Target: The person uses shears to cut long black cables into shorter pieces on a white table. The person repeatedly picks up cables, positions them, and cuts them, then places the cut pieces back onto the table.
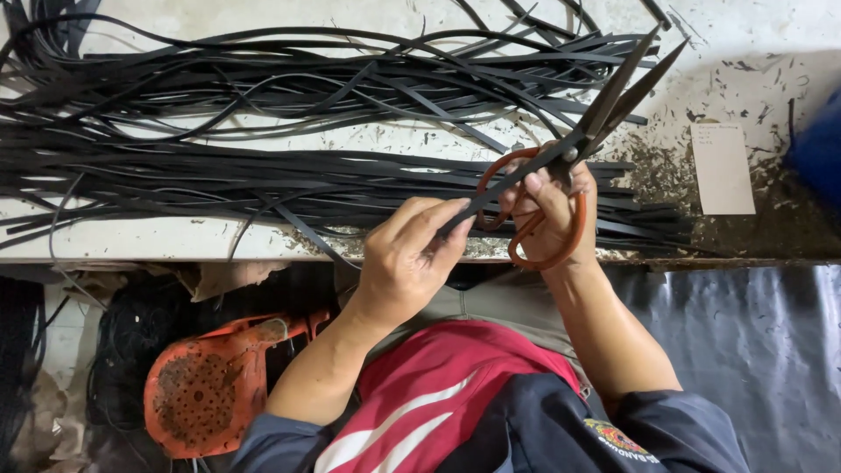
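My right hand [554, 210] grips large scissors [613, 96] with orange loop handles; the dark blades point up and to the right, slightly parted. My left hand [407, 258] pinches the near end of a thin black strip [499, 188] that runs up toward the blades' pivot. Both hands hover over the front edge of a white worktable [131, 241]. A wide spread of long black strips [263, 131] lies across the table, left of and behind the hands.
A small pale card [723, 166] lies on the table at the right, among dark scraps. A blue object [819, 144] shows at the right edge. Below the table are an orange plastic stool [206, 385], tangled black strips and a grey sheet [753, 350].
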